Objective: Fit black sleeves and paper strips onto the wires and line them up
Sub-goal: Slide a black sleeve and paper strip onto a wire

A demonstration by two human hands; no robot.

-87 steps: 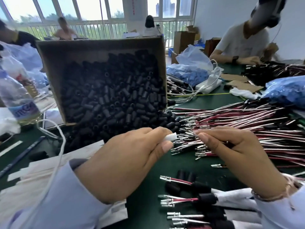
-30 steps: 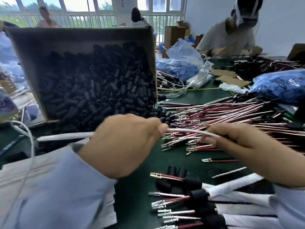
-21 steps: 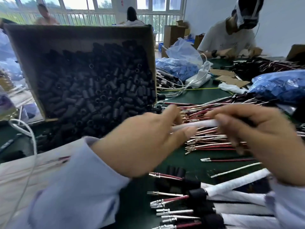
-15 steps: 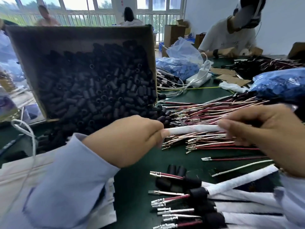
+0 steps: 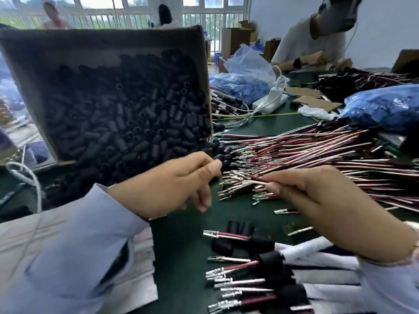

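A tilted cardboard box point(image 5: 102, 39) spills black sleeves point(image 5: 127, 123) onto the green table. My left hand point(image 5: 172, 189) reaches to the edge of that spill, and its thumb and forefinger pinch a black sleeve point(image 5: 220, 157). My right hand point(image 5: 322, 200) pinches a red-and-white wire point(image 5: 251, 180) with its metal terminal pointing left toward the left hand. A big pile of loose wires point(image 5: 317, 152) lies behind it. Finished wires with black sleeves and white paper strips point(image 5: 267, 279) lie in a row at the lower right.
A stack of white paper strips point(image 5: 140, 279) lies under my left sleeve. Blue bags point(image 5: 385, 105) and a white power strip point(image 5: 272, 100) sit at the back right. A person point(image 5: 313, 41) works across the table. A white cable point(image 5: 34, 177) loops at the left.
The white paper strip stretched between my hands is no longer in sight. My left hand has moved up to the spilled sleeves, and my right hand now holds the wire by its bare end.
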